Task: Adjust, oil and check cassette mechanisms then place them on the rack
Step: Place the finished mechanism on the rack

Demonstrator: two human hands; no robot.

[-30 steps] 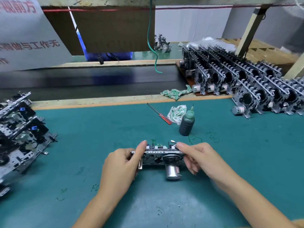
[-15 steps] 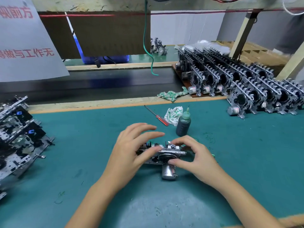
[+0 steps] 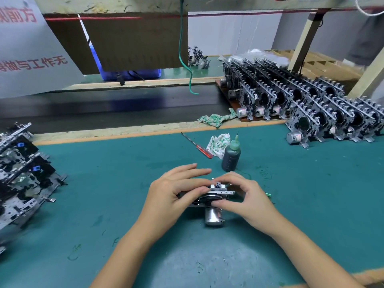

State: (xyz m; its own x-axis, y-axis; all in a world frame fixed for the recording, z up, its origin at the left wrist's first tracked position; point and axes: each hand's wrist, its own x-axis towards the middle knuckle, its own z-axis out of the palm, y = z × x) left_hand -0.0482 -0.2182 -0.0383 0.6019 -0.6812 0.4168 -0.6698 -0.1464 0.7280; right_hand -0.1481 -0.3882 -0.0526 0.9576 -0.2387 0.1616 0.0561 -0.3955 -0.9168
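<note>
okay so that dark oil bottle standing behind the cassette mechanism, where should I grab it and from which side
Take the oil bottle around its wide dark body, below the green cone cap, coming from its right side. It stands upright, so a sideways wrap probably suits it best, and the thin needle tip on top is no place to grip. The rag and red-handled screwdriver crowd its left and back, while the mat to its right looks open.

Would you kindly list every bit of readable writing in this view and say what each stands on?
"前方": red characters, cut off at the left edge, top line of the white hanging sign.
"做与工作无": red characters, second line of that sign, also cut off at the left.
Green marks on the teal mat: too faint to read.
Oil bottle: graduation marks only, unreadable.
</note>
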